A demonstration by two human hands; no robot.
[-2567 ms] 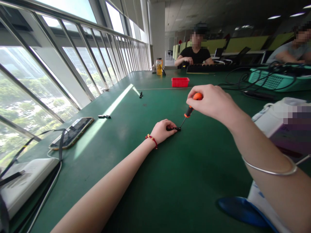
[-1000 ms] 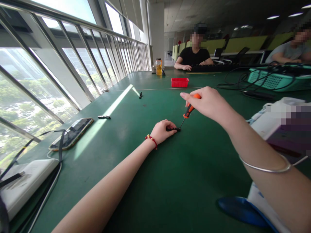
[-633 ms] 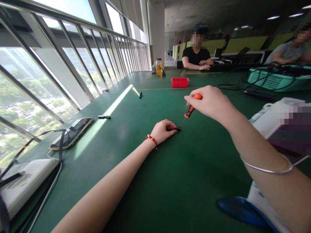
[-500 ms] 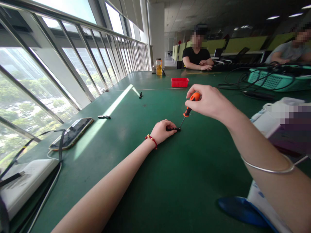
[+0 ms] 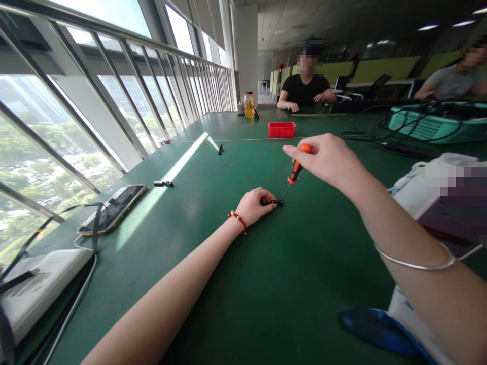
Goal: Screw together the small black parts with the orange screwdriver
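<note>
My left hand (image 5: pixel 258 205) rests on the green table (image 5: pixel 213 243) and pinches a small black part (image 5: pixel 279 203) whose far side is hidden by the fingers. Above and to the right, my right hand (image 5: pixel 327 159) is closed around the top of an orange and black screwdriver (image 5: pixel 294 172). Its handle leans up to the right, and the thin shaft slants down so that the tip meets the right end of the black part.
Small black pieces (image 5: pixel 163 183) lie to the left, another (image 5: pixel 220 149) farther back. A phone (image 5: pixel 114 210) and cables lie by the railing. Beyond my hands stands a red bin (image 5: pixel 281 130). A teal basket (image 5: pixel 437 124) and a white-purple package (image 5: pixel 449 203) are right. Two people sit opposite.
My right hand has turned on the screwdriver handle, its thumb now extended farther left. My left hand and the black part stay put. The person opposite has moved their hands apart.
</note>
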